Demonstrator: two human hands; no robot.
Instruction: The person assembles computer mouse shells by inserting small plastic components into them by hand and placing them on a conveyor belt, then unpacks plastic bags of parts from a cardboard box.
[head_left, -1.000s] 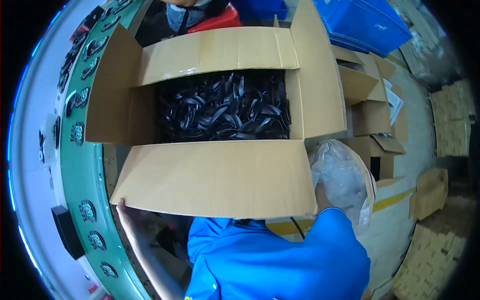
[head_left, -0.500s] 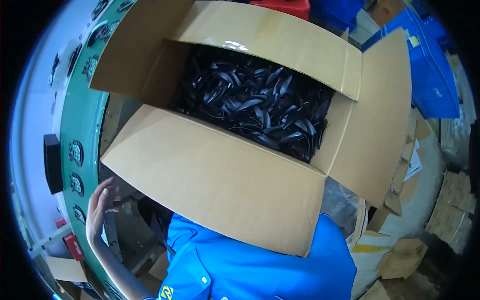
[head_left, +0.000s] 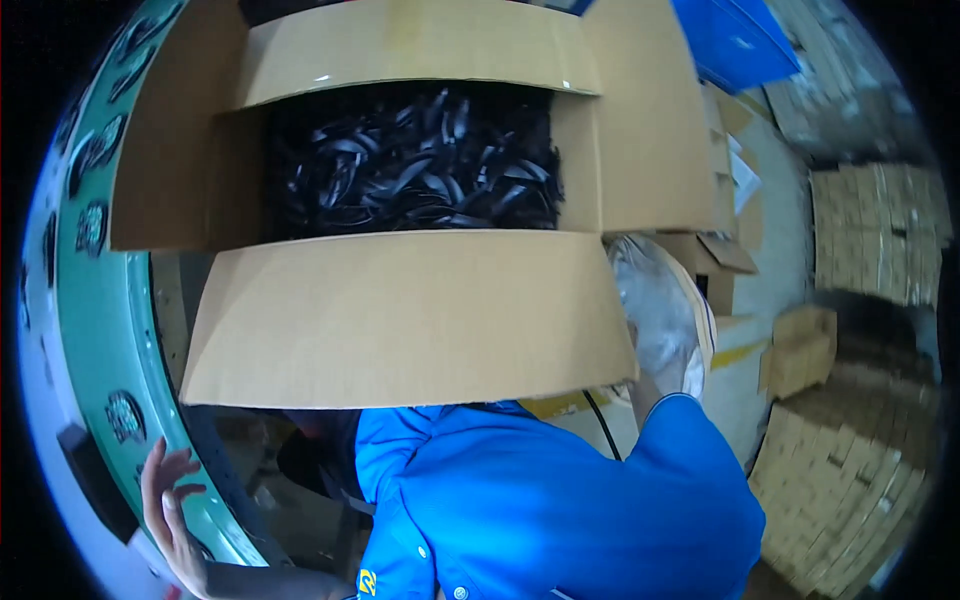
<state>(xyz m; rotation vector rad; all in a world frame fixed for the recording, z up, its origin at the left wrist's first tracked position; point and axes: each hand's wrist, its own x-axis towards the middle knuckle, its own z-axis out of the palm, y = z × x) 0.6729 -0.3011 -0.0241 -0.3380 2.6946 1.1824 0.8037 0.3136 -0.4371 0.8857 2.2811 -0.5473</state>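
Note:
My left hand [head_left: 172, 512] is raised at the lower left with its fingers apart, holding nothing. It is nearest to the edge of a green conveyor belt [head_left: 100, 350], and a round dark part [head_left: 125, 416] lies on the belt just above it. In front of me a large cardboard box [head_left: 410, 320] stands with its flaps folded out. Many curved, glossy black pieces [head_left: 420, 175] fill it. My right forearm reaches up behind the near flap at its right corner, so my right hand is hidden.
A bag-lined round container [head_left: 660, 310] stands right of the near flap. Beyond it are a blue bin [head_left: 735, 40] and stacked cardboard cartons [head_left: 870, 235]. More bundled cardboard [head_left: 840, 480] lies at the lower right. A black block [head_left: 95, 485] sits beyond the belt.
The view has turned, so the box now sits squarer and further left. My left hand has shifted down and left in the picture, still open. My right forearm has come into sight beside the flap.

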